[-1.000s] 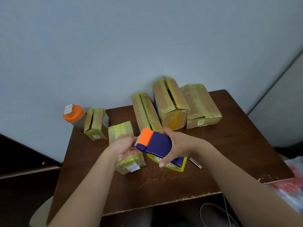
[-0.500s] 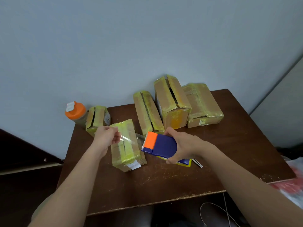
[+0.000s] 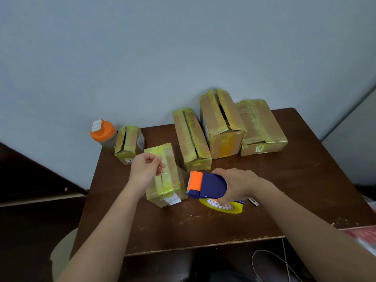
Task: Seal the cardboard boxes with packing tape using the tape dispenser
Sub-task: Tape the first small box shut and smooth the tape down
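My right hand point(image 3: 237, 185) grips the blue and orange tape dispenser point(image 3: 206, 185) just above the table, its yellow tape roll point(image 3: 221, 205) showing beneath. My left hand point(image 3: 145, 169) pinches the free end of the clear tape point(image 3: 179, 175), which stretches from the dispenser's toothed edge leftward over a small cardboard box point(image 3: 164, 176) wrapped in yellowish tape. Several more taped boxes stand behind: a small one point(image 3: 129, 146) at the left, a long one point(image 3: 191, 140), a taller one point(image 3: 221, 123) with a gap between its flaps, and a flat one point(image 3: 261, 127) at the right.
The brown table point(image 3: 295, 190) stands against a grey wall. An orange-lidded bottle point(image 3: 103, 134) stands at the back left corner. A small metal object point(image 3: 253, 201) lies right of the dispenser. Red plastic point(image 3: 364, 233) is at the right edge, a cable point(image 3: 270, 259) hangs below.
My left hand has drawn the tape end away from the dispenser to the left, over the small box. My right hand with the dispenser has shifted slightly right and lower.
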The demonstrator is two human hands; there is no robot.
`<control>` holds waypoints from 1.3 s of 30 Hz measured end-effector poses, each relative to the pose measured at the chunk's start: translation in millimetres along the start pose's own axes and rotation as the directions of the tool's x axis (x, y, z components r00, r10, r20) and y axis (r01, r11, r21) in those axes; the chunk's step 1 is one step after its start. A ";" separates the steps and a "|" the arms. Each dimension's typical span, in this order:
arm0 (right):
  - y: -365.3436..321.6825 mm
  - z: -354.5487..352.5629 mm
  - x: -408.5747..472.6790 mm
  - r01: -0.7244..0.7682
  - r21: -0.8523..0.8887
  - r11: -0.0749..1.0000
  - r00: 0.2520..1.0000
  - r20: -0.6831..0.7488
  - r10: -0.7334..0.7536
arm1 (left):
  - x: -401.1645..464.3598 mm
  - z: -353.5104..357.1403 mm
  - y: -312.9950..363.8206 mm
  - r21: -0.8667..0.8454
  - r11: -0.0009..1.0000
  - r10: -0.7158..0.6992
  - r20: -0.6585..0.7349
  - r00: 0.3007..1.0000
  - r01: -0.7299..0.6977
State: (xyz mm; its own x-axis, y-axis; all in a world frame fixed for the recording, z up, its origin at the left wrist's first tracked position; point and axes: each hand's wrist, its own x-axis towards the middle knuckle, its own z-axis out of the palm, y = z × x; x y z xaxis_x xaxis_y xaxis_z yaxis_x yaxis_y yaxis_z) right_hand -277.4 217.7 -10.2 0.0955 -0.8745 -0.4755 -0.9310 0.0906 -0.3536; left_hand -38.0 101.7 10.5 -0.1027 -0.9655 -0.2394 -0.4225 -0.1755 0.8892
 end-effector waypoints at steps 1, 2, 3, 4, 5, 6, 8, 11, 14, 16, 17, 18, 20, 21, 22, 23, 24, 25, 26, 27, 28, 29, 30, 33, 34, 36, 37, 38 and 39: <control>2.6 6.2 1.2 -0.010 -0.031 0.999 1.000 -0.008 0.010 | -0.9 3.4 2.1 0.010 1.000 0.006 0.016 1.000 -0.006; 5.5 13.1 2.3 -0.025 -0.058 0.998 1.000 -0.018 0.024 | -1.6 6.5 2.7 0.010 1.000 0.006 0.033 0.999 -0.007; 8.5 20.2 3.5 -0.042 -0.071 0.997 0.999 -0.027 0.040 | -2.4 9.6 2.3 0.007 1.000 0.000 0.048 0.999 0.000; 11.9 27.3 4.3 -0.062 -0.067 0.996 0.998 -0.032 0.059 | -3.2 12.6 0.9 0.007 1.000 -0.009 0.062 0.998 0.009; 15.7 34.4 5.6 -0.081 -0.053 0.995 0.996 -0.036 0.079 | -3.7 15.5 -0.9 0.012 1.000 -0.018 0.075 0.997 0.017; 18.8 41.2 6.8 -0.100 -0.038 0.994 0.994 -0.043 0.099 | -3.7 18.1 -3.3 0.015 1.000 -0.026 0.085 0.996 0.024; 22.5 52.2 9.4 -0.132 -0.004 0.991 0.987 -0.093 0.131 | -3.2 22.1 -6.7 0.013 0.999 -0.045 0.088 0.995 0.044; 21.3 63.8 12.4 -0.146 -0.002 0.989 0.963 -0.229 0.142 | -1.7 24.0 -8.3 0.016 0.997 -0.075 0.070 0.995 0.074; 22.2 73.4 12.0 -0.183 -0.019 0.983 0.942 -0.288 0.170 | -2.5 22.6 -10.7 0.013 0.995 -0.101 0.057 0.993 0.100; 24.0 74.7 11.1 -0.188 0.004 0.982 0.938 -0.295 0.181 | -4.2 22.3 -13.1 0.000 0.993 -0.116 0.058 0.992 0.116; 24.1 72.5 10.9 -0.178 0.020 0.984 0.941 -0.288 0.176 | -5.1 21.8 -14.1 -0.003 0.993 -0.114 0.058 0.992 0.114; 23.5 67.8 9.9 -0.163 0.037 0.986 0.948 -0.271 0.167 | -5.8 20.7 -14.9 -0.008 0.994 -0.106 0.052 0.993 0.106; 21.6 51.9 7.2 -0.121 0.049 0.991 0.960 -0.248 0.129 | -7.0 15.0 -14.6 -0.030 0.996 -0.079 0.010 0.997 0.079; 19.6 40.8 5.8 -0.092 0.033 0.995 0.963 -0.253 0.097 | -7.8 9.7 -14.5 -0.052 0.996 -0.069 -0.025 0.997 0.067; 16.9 28.1 4.2 -0.064 0.001 0.998 0.962 -0.265 0.062 | -9.0 3.6 -16.0 -0.080 0.995 -0.068 -0.061 0.996 0.063; 12.6 14.6 3.4 -0.037 -0.049 0.998 0.960 -0.280 0.022 | -11.1 -1.9 -18.4 -0.113 0.991 -0.077 -0.093 0.993 0.066; 5.9 0.9 3.0 -0.013 -0.111 0.994 0.957 -0.290 -0.020 | -13.6 -6.9 -23.0 -0.146 0.986 -0.097 -0.123 0.988 0.079; -2.3 -12.0 3.2 0.006 -0.175 0.985 0.954 -0.294 -0.058 | -16.7 -9.9 -28.3 -0.183 0.978 -0.128 -0.153 0.980 0.099; -11.6 -23.4 4.0 0.019 -0.233 0.972 0.951 -0.295 -0.089 | -19.9 -11.4 -34.9 -0.225 0.967 -0.167 -0.186 0.968 0.123; -21.5 -33.0 4.9 0.026 -0.279 0.960 0.949 -0.296 -0.111 | -23.1 -11.8 -41.8 -0.269 0.952 -0.210 -0.219 0.953 0.148; -31.6 -40.5 5.4 0.030 -0.313 0.949 0.946 -0.296 -0.128 | -25.7 -11.8 -48.9 -0.310 0.935 -0.258 -0.250 0.933 0.175; -41.0 -45.3 5.5 0.035 -0.342 0.939 0.945 -0.295 -0.143 | -28.2 -11.9 -55.2 -0.347 0.916 -0.304 -0.270 0.914 0.202; -48.9 -47.5 5.6 0.040 -0.371 0.928 0.944 -0.289 -0.156 | -29.7 -12.5 -61.1 -0.378 0.898 -0.343 -0.278 0.897 0.226; -64.7 -42.3 7.2 0.041 -0.437 0.898 0.954 -0.251 -0.166 | -31.9 -14.3 -74.7 -0.425 0.859 -0.418 -0.263 0.869 0.284; -67.3 -38.9 8.3 0.038 -0.449 0.893 0.959 -0.236 -0.159 | -32.6 -14.8 -78.2 -0.429 0.852 -0.434 -0.260 0.862 0.300; -69.7 -32.4 11.1 0.027 -0.464 0.885 0.966 -0.216 -0.142 | -34.2 -14.6 -83.2 -0.434 0.839 -0.465 -0.258 0.847 0.329; -70.1 -29.9 12.2 0.022 -0.467 0.884 0.969 -0.208 -0.134 | -34.8 -14.3 -85.4 -0.436 0.834 -0.476 -0.258 0.841 0.338; -70.5 -28.4 13.1 0.018 -0.468 0.884 0.971 -0.203 -0.128 | -35.4 -13.9 -87.2 -0.438 0.830 -0.484 -0.259 0.836 0.345; -70.9 -27.3 13.6 0.019 -0.468 0.883 0.972 -0.199 -0.126 | -35.9 -13.6 -88.6 -0.442 0.826 -0.491 -0.260 0.831 0.349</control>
State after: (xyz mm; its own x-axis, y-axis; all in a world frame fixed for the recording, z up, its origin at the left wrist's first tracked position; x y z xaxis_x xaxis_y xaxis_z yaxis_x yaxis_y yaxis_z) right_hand -219.7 186.4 30.4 0.1400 -0.9562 -0.2573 -0.9856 -0.1594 0.0563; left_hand 15.3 149.3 -54.4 0.3566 -0.7667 -0.5339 0.0127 -0.5674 0.8233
